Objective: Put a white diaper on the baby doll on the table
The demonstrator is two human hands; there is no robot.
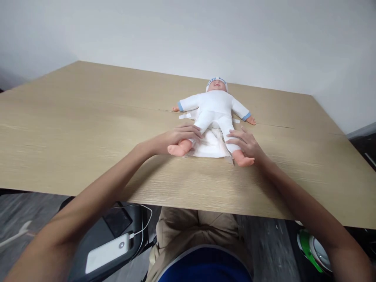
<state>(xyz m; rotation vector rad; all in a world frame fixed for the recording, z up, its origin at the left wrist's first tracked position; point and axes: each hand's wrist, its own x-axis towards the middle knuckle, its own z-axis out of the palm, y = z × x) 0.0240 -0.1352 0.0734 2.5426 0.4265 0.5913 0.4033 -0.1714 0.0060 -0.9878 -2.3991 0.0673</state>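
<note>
A baby doll (216,102) in a white suit with blue cuffs and a printed white cap lies on its back on the wooden table. Its legs are spread towards me, over a white diaper (210,145) lying unfolded beneath it. One diaper tab (185,116) sticks out at the left and another tab (235,121) at the right. My left hand (178,137) has its fingers over the doll's leg on the left, just above the bare foot. Round the other leg curl the fingers of my right hand (246,143). Both thumbs are partly hidden.
The table (88,129) reaches back to a pale wall, with a thin seam across its top. Below its front edge at the left, a white power bank (107,252) with a cable lies on a dark seat. A green-and-white round object (313,248) is at the lower right.
</note>
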